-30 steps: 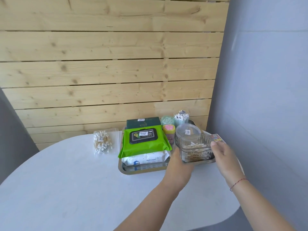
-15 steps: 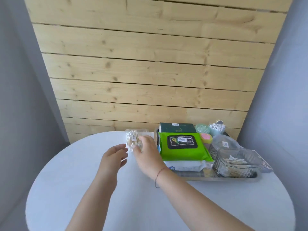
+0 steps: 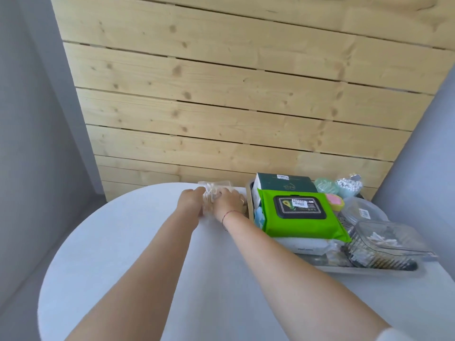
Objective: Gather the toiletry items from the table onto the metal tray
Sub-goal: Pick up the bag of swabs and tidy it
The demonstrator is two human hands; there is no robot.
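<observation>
A clear plastic bag of cotton swabs [image 3: 213, 191] lies on the white table just left of the metal tray [image 3: 369, 269]. My left hand [image 3: 190, 201] and my right hand [image 3: 229, 203] both close on the bag from either side. The tray holds a green wet-wipes pack [image 3: 299, 214], a dark green box [image 3: 283, 184], a white wipes pack [image 3: 304, 246] and a clear ribbed box of swabs [image 3: 384, 247].
At the tray's back stand a pink and yellow jar [image 3: 334, 201], a mint item [image 3: 325, 185], a cup of swabs [image 3: 348, 186] and a round clear lid [image 3: 362, 212]. A wooden plank wall rises behind the round white table [image 3: 110, 242]; grey walls flank it.
Both hands left the clear swab box on the tray, moved left, and closed on the swab bag. The view turned left and down.
</observation>
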